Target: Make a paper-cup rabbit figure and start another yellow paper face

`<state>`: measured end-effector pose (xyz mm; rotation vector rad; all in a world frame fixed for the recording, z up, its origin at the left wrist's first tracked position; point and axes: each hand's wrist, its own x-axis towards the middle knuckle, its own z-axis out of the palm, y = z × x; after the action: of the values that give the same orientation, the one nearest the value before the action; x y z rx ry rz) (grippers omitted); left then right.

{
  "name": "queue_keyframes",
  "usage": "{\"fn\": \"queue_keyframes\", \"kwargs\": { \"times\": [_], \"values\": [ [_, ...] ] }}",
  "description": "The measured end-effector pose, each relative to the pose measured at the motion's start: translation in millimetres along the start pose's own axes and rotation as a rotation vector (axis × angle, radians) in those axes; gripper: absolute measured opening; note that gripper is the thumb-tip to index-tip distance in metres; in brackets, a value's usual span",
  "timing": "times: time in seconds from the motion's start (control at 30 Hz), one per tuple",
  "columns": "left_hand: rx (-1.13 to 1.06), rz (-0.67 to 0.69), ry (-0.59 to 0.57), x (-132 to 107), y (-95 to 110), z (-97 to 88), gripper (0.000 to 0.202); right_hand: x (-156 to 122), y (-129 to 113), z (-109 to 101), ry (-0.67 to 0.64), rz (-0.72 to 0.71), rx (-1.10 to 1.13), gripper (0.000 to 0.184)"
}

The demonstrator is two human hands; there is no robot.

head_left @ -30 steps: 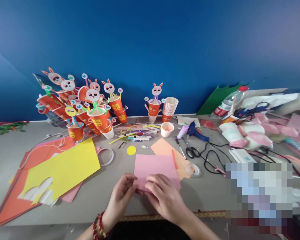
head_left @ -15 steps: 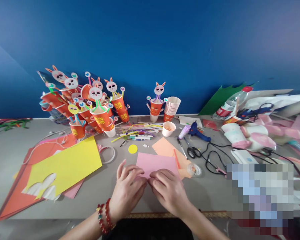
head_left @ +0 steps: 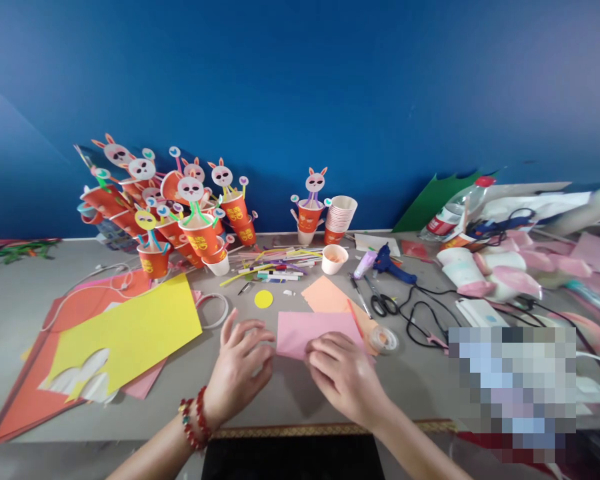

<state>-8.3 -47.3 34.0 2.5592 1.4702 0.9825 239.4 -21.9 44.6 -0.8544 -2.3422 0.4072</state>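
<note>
A pink sheet of paper (head_left: 315,327) lies on the table in front of me, its near edge partly covered by my right hand (head_left: 347,380). The fingers of that hand are curled together at the paper's lower right edge and grip it. To the left of the sheet, my left hand (head_left: 245,360) is off the paper with its fingers apart and nothing in it. Beneath the pink sheet's right side lies a peach sheet (head_left: 325,293), with a tape roll (head_left: 383,339) at its corner. A yellow paper disc (head_left: 263,299) rests just beyond.
Yellow paper (head_left: 145,327) with cutouts covers orange sheets on the left. Rabbit-topped red cups (head_left: 200,237) crowd the back left. Markers (head_left: 280,275), a white cup (head_left: 335,259), scissors (head_left: 383,305) and a blue glue gun (head_left: 394,267) lie ahead. Cables and a bottle (head_left: 455,210) occupy the right.
My left hand has let go of the pink paper and moved left. My right hand stays at the paper's near edge, shifted slightly right.
</note>
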Motion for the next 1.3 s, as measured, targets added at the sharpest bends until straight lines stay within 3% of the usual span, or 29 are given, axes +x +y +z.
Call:
{"fn": "queue_keyframes", "kwargs": {
  "times": [0.13, 0.3, 0.4, 0.63, 0.83, 1.0, 1.07, 1.1, 1.17, 1.3],
  "values": [
    [0.054, -0.081, 0.079, -7.0, -19.9, -11.8, 0.014, -4.8, 7.5, -8.1, 0.051, 0.047, 0.003, 0.018],
    [0.035, 0.06, -0.027, 7.9, 5.2, -9.7, 0.026, 4.5, -1.6, -4.2, 0.04, 0.002, -0.038, 0.019],
    [0.017, 0.084, -0.045, 19.0, 21.4, -5.4, 0.018, 9.0, -8.5, -1.2, 0.036, -0.02, -0.071, 0.018],
    [-0.027, 0.1, -0.055, 13.5, 21.0, -9.0, 0.021, 3.0, -12.1, -5.0, 0.052, -0.085, -0.062, 0.015],
    [0.008, 0.088, -0.025, -0.2, -2.9, -22.1, 0.019, -13.2, 6.7, -30.1, 0.085, -0.081, -0.093, 0.017],
    [0.064, 0.074, 0.055, -8.4, -4.9, -23.9, 0.021, -24.5, 16.9, -53.8, 0.273, 0.076, -0.116, 0.016],
    [0.045, 0.133, 0.051, -11.4, 4.9, -15.4, 0.022, -22.9, 6.1, -50.5, 0.218, 0.048, -0.093, 0.011],
    [0.025, 0.169, 0.046, -13.3, 10.3, -9.9, 0.023, -21.8, -0.8, -45.3, 0.136, 0.023, -0.092, 0.02],
    [-0.019, 0.216, 0.02, -18.2, 19.0, 0.9, 0.023, -21.5, -12.7, -29.6, -0.017, -0.01, -0.104, 0.035],
    [-0.047, 0.207, -0.058, -31.1, 24.3, 12.8, 0.023, -31.9, -15.9, 6.4, -0.151, 0.042, -0.116, 0.032]
  ]
}}
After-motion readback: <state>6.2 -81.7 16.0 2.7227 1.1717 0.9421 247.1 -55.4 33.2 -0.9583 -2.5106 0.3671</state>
